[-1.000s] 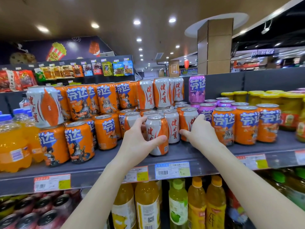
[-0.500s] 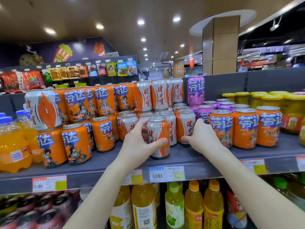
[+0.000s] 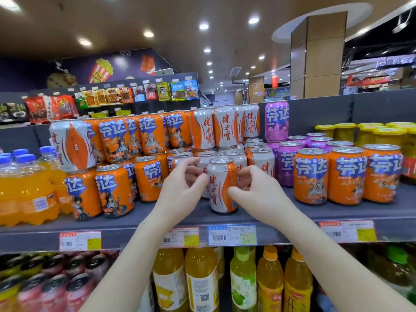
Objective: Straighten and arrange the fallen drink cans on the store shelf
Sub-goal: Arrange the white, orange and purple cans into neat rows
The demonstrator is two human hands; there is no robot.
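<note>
Both hands on one can now: the silver can (image 3: pixel 221 184) stands upright at the front of the shelf (image 3: pixel 337 212), ahead of its row. The left hand (image 3: pixel 180 192) pinches it from the left, fingers curled against its side; the right hand (image 3: pixel 254 190) grips the right side, thumb across the lower front. Orange cans (image 3: pixel 114 190) sit left, and more stand to the right.

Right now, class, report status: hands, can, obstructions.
Left hand and right hand both pinching the front can. Can upright on shelf. Other cans crowd close behind.
</note>
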